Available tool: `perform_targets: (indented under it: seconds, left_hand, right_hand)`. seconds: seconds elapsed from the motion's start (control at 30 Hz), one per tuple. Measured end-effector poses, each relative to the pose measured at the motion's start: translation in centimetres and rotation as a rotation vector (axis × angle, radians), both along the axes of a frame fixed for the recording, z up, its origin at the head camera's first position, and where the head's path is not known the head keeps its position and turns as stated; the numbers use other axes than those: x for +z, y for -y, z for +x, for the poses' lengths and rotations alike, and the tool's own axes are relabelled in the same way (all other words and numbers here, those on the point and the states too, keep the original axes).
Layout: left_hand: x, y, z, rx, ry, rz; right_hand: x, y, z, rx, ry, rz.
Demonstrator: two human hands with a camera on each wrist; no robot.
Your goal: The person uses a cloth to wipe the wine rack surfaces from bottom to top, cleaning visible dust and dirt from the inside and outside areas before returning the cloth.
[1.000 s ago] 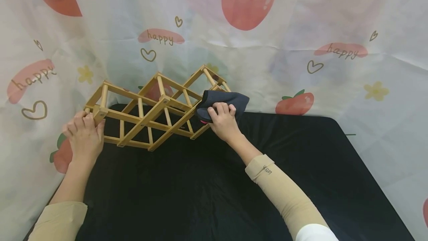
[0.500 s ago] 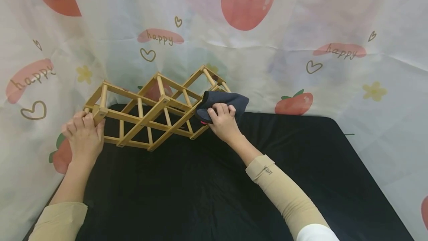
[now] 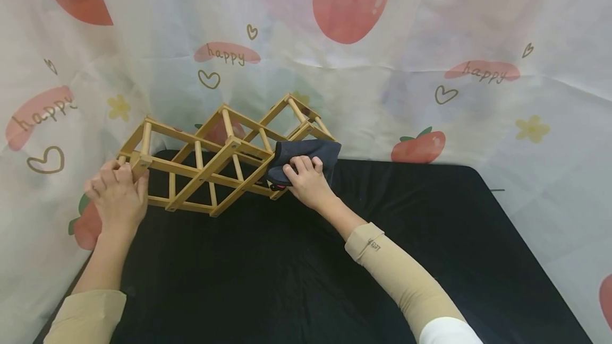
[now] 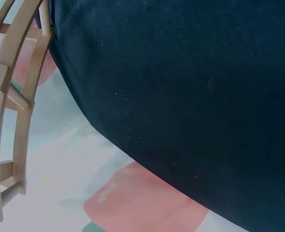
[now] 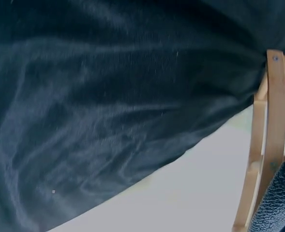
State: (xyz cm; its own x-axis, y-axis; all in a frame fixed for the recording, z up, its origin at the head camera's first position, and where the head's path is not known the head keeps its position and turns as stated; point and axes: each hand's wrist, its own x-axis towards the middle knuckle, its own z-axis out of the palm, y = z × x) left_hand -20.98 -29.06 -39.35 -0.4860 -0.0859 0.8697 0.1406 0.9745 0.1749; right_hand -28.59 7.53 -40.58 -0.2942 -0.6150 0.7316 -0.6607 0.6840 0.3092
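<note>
Head view, left hand (image 3: 117, 195) gripping the left end of a wooden rack (image 3: 232, 145), right hand (image 3: 309, 183) clutching a dark cloth (image 3: 306, 148) against its right part, rack by the far edge of a black table (image 3: 287, 269), surface stretching nearward and right.

Beyond my right fingers (image 3: 306, 166) hangs a creased, pale fabric backdrop (image 3: 411, 25), printed with red fruits (image 3: 351, 1), yellow flowers (image 3: 532, 129), gold hearts (image 3: 209, 79) and "happy" lettering (image 3: 492, 71). It also runs down outside my left fingers (image 3: 112, 174). Below both spreads a black-clothed table (image 3: 454, 216), round-cornered, wrinkled near my right fingers, specked near my left. The light falls soft and even.
</note>
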Motion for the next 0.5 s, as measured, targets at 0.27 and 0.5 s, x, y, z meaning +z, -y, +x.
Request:
perform_targets:
  seconds: [0.27, 0.5]
  left_hand:
    - [0.2, -0.8, -0.4, 0.045, -0.042, 0.053]
    - [-0.1, -1.7, -1.0, 0.089, -0.078, 0.121]
  right_hand:
    - [1.4, -1.3, -0.7, -0.022, -0.013, -0.084]
    - [1.8, -2.7, -0.2, -0.004, -0.015, -0.113]
